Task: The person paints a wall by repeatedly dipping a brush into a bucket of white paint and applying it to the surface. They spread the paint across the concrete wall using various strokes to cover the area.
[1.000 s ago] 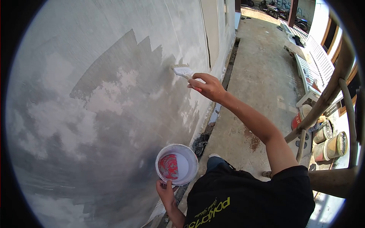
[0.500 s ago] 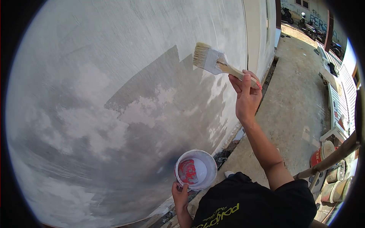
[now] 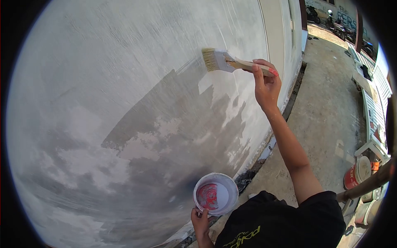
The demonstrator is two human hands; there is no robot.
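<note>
A wide paintbrush (image 3: 225,61) with pale bristles is gripped by its wooden handle in my right hand (image 3: 268,87), fingers closed round it. Its bristles point left against the wall (image 3: 136,45), at the upper edge of a darker, wet-looking patch (image 3: 165,99). Below, my left hand (image 3: 201,223) holds the rim of a white bucket (image 3: 234,194). Inside the bucket is whitish liquid (image 3: 222,196) beside a red, stained area. Whether the bristles press on the wall or hover just off it is hard to tell.
A concrete path (image 3: 318,95) runs along the wall, with a narrow gutter (image 3: 294,93) between them. At right stand a white slatted bench (image 3: 372,136), a red paint bucket (image 3: 350,177) and a wooden pole (image 3: 368,182). Motorcycles (image 3: 337,29) are parked far back.
The paintbrush has shifted slightly left in view and turned more level in my right hand. The darker patch now reaches higher near the bristles. My left hand still holds the bucket.
</note>
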